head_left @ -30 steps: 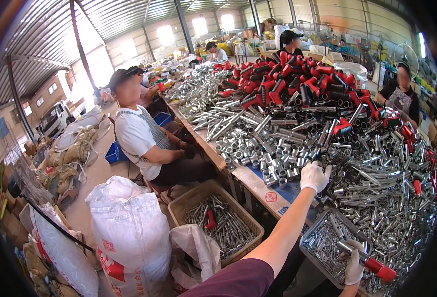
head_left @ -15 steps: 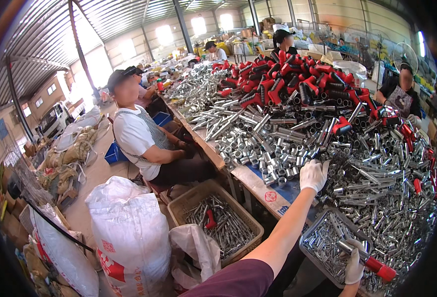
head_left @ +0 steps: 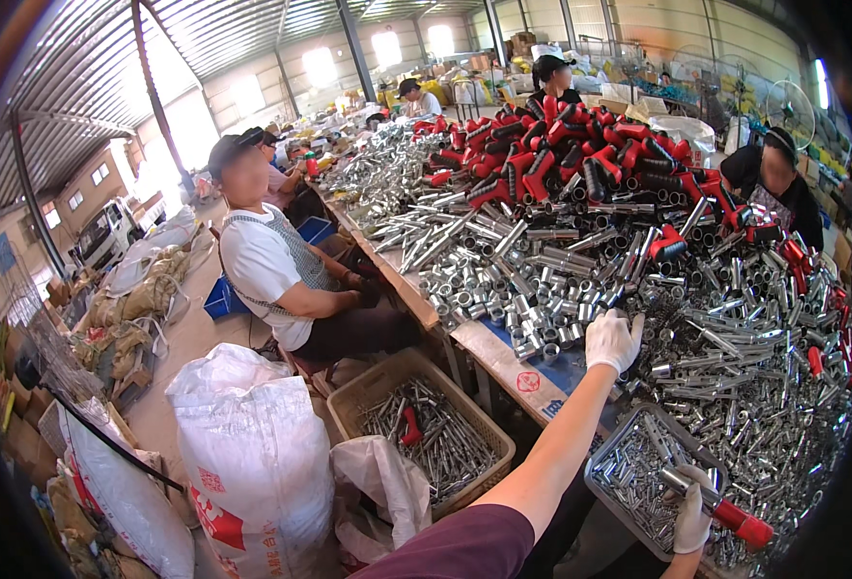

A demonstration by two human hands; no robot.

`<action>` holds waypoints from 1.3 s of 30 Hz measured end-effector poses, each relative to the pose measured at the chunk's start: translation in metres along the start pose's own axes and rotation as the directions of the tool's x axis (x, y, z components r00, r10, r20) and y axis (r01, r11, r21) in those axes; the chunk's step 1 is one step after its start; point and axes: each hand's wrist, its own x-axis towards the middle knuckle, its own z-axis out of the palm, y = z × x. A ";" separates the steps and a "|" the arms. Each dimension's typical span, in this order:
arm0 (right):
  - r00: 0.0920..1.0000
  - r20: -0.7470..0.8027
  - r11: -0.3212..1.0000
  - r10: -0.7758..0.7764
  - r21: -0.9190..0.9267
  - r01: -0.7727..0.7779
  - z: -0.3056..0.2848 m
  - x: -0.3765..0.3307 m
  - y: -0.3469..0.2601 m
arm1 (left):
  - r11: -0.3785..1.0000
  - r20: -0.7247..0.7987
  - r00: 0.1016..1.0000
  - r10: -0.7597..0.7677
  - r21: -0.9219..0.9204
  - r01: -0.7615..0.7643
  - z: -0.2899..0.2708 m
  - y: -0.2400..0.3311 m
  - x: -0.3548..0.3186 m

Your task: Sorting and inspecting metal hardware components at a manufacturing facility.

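Observation:
My left hand (head_left: pixel 612 340), in a white glove, reaches out over the big heap of shiny metal tubes (head_left: pixel 580 270) on the long table and rests on the pieces at its near edge. Whether its fingers have closed on a piece I cannot tell. My right hand (head_left: pixel 690 516), also gloved, holds a metal tube with a red handle (head_left: pixel 725 510) above a grey plastic crate (head_left: pixel 607 454) filled with small metal parts. Red and black handles (head_left: pixel 561 159) are piled on the far part of the heap.
A tan basket (head_left: pixel 349 410) of metal parts stands on the floor at my left, with white sacks (head_left: pixel 252 454) beside it. A seated person in a white shirt (head_left: pixel 271 280) works at the table's left side. Other people sit at the far end and right.
My left hand has stayed on the edge of the heap, shifting only slightly. My right hand keeps the red-handled tube over the crate.

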 end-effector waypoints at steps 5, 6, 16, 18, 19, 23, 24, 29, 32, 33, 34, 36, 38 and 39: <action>1.000 0.003 1.000 -0.001 0.009 0.001 -0.001 0.000 0.001 | 1.000 0.024 1.000 -0.014 0.018 0.014 -0.001 0.001 0.001; 1.000 -0.003 1.000 0.002 0.008 -0.002 -0.001 -0.001 0.002 | 1.000 0.026 1.000 -0.013 0.017 0.013 -0.001 0.002 0.001; 1.000 -0.003 1.000 0.001 0.022 -0.001 -0.001 0.001 0.005 | 1.000 0.013 1.000 -0.023 -0.006 0.023 -0.002 -0.001 0.000; 1.000 -0.006 1.000 0.010 0.020 -0.010 -0.003 0.001 0.009 | 1.000 0.015 0.999 -0.029 0.002 0.029 -0.003 0.000 -0.001; 1.000 -0.008 1.000 0.013 0.018 -0.013 -0.004 0.000 0.008 | 0.999 -0.010 1.000 -0.029 -0.017 0.028 -0.003 0.001 -0.002; 0.998 -0.034 0.998 0.053 -0.023 -0.054 -0.011 -0.005 0.004 | 1.000 -0.029 1.000 -0.009 -0.026 0.008 0.004 0.012 -0.002; 0.993 -0.068 0.994 0.100 -0.034 -0.103 -0.015 -0.008 0.002 | 0.999 -0.029 0.999 0.019 0.047 -0.017 0.006 0.011 -0.001; 0.992 0.017 0.991 0.124 -0.061 -0.122 0.001 0.001 -0.012 | 0.994 0.065 0.997 0.031 0.103 -0.038 0.001 -0.007 0.005; 0.992 0.084 0.992 0.097 -0.087 -0.090 0.000 0.007 -0.013 | 0.996 0.056 0.998 -0.011 0.089 0.006 0.005 -0.008 0.003; 0.991 0.086 0.993 0.102 -0.071 -0.096 -0.001 0.006 -0.012 | 0.993 0.034 0.999 0.008 0.118 -0.011 0.005 -0.008 0.003; 0.992 0.099 0.995 0.081 -0.072 -0.074 -0.003 0.006 -0.011 | 0.989 0.011 1.000 0.025 0.145 -0.026 0.008 -0.007 0.004; 0.993 0.110 0.998 0.048 -0.049 -0.043 -0.003 0.006 -0.016 | 0.992 0.011 1.000 0.022 0.128 -0.023 0.008 -0.003 0.005; 0.992 0.122 0.999 0.041 -0.008 -0.040 -0.004 0.007 -0.020 | 0.993 0.036 0.999 -0.017 0.114 0.013 0.006 0.004 0.005; 0.992 0.125 1.000 0.030 -0.009 -0.029 -0.002 0.009 -0.023 | 0.996 0.037 0.999 -0.024 0.090 0.020 0.007 0.002 0.007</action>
